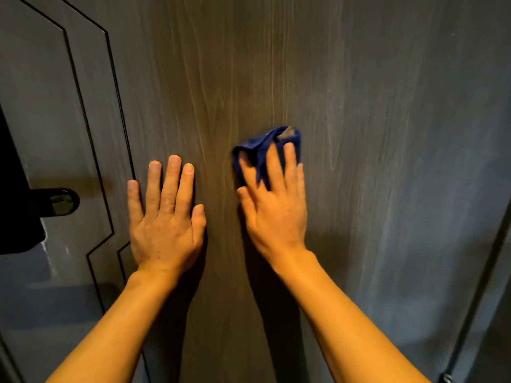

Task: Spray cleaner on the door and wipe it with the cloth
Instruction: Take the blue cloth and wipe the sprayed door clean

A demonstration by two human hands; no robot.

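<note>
Our right hand [272, 200] is pressing a crumpled dark blue cloth [265, 145] flat against the dark wood-grain door [359, 106], fingers spread over it and gripping the bunched fabric, which pokes out above the fingertips. It's a bit blurry there. Our left hand [166, 217] sits just beside it, palm flat on the door, fingers open and holding nothing. Further left we've got thin black inlaid lines [94, 150] tracing an angular panel shape, and past those a glossy black lever handle [54, 202] on a black lock plate at the edge.
</note>
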